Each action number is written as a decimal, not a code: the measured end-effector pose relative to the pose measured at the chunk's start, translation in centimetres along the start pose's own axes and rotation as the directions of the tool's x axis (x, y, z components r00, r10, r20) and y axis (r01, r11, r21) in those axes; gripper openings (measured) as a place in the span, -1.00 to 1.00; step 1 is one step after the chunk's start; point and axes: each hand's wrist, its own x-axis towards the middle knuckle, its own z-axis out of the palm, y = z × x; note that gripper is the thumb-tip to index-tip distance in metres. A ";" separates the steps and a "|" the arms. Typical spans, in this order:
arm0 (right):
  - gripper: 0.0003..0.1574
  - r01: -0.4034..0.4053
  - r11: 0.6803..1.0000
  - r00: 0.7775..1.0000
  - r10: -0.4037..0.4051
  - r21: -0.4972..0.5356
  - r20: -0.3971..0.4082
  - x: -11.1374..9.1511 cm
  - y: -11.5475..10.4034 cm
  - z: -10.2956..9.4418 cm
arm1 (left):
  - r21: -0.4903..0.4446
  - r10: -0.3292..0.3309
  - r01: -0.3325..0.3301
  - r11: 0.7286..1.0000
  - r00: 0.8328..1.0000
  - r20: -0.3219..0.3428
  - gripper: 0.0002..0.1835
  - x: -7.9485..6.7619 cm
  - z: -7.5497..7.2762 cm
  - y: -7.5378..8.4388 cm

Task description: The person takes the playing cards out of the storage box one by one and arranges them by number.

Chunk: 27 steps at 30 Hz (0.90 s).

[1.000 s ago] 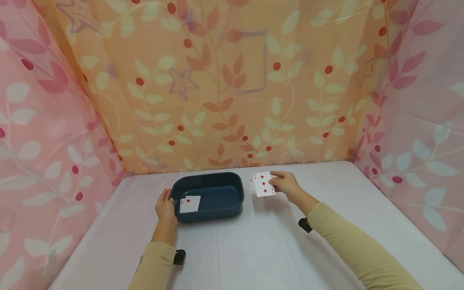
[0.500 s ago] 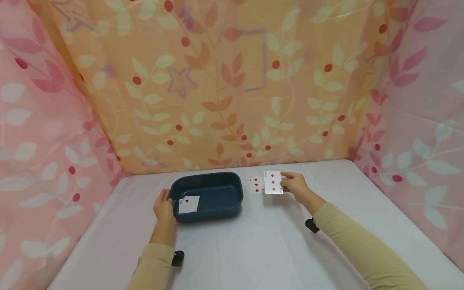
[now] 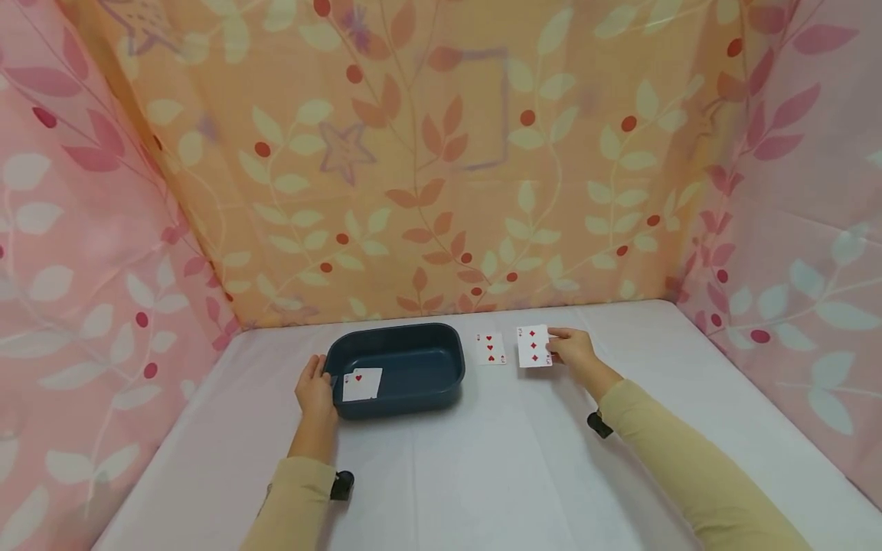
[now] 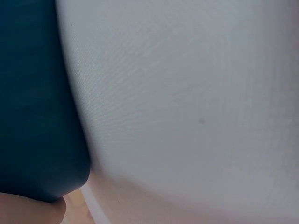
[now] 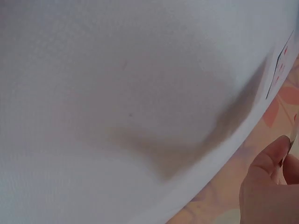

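Note:
In the head view my right hand (image 3: 573, 351) pinches a three of diamonds playing card (image 3: 533, 347) by its right edge, face up, just above the table. To its left a three of hearts (image 3: 491, 349) lies face up on the white cloth, apart from the held card. My left hand (image 3: 315, 386) holds the left end of a dark blue rectangular dish (image 3: 396, 407). Inside the dish, at its left end, lies a card with a single heart (image 3: 365, 385), overlapping another card that is mostly hidden. In the left wrist view a finger (image 4: 32, 209) touches the dish wall.
A white cloth (image 3: 441, 474) covers the table. An orange leaf-patterned curtain (image 3: 427, 153) hangs along the back edge, with pink patterned curtains at both sides. Dark wrist cameras sit near both sleeves.
My right hand has moved right with the three of diamonds, away from the dish. The three of hearts, partly covered before, now shows fully on the table. The left hand stays at the dish.

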 end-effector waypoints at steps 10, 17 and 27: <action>-0.41 -0.054 0.999 0.998 0.053 -0.004 -0.043 1.6 0.9 -0.7 | 0.000 -0.004 0.004 1.000 1.000 0.013 -0.40 -0.1 0.5 -0.5; -0.40 -0.022 1.000 0.999 0.023 0.014 -0.039 2.6 0.3 -0.5 | -0.014 0.007 -0.007 1.000 1.000 0.005 -0.40 0.0 0.5 -0.2; -0.42 -0.030 0.999 0.998 0.029 -0.027 -0.057 3.3 0.3 0.3 | 0.015 0.013 -0.013 1.000 1.000 0.001 -0.39 -0.1 0.0 0.0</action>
